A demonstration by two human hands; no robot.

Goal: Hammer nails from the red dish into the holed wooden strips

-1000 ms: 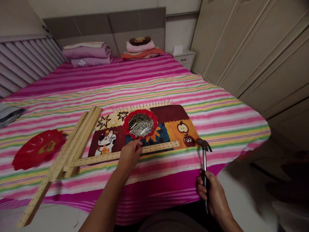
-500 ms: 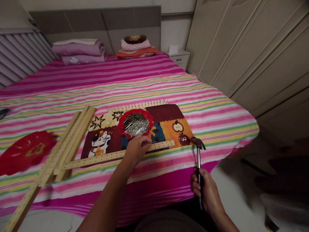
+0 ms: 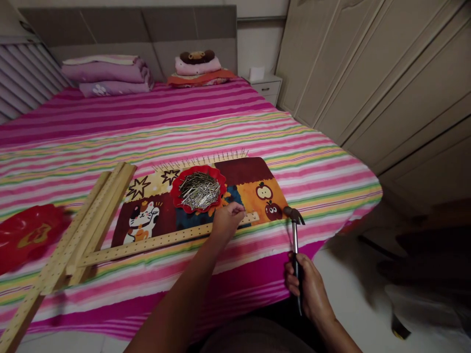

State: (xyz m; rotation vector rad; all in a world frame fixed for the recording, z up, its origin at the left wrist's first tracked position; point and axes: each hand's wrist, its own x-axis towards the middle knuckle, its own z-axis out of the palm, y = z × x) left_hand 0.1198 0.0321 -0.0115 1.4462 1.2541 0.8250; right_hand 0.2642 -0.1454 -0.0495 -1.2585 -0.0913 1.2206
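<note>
My left hand [image 3: 226, 219] rests on a long perforated wooden strip [image 3: 154, 242] lying across a cartoon-print cloth [image 3: 257, 189] on the bed; its fingers are pinched together near the strip's right end, and what they hold is too small to see. My right hand [image 3: 308, 289] grips the handle of a small hammer [image 3: 294, 230], held upright with its head just off the bed's front edge. A red dish of metal nails [image 3: 198, 189] sits just behind my left hand. A row of nails [image 3: 206, 159] stands along the cloth's far edge.
More wooden strips [image 3: 88, 220] lie stacked at an angle on the left and overhang the bed's front edge. An empty red dish [image 3: 25, 235] sits at far left. Folded bedding [image 3: 106, 74] lies at the headboard; a wardrobe [image 3: 386, 73] stands on the right.
My left hand has slid to the right along the wooden strip, toward its right end. The hammer stays upright in my right hand. The view has shifted slightly to the right.
</note>
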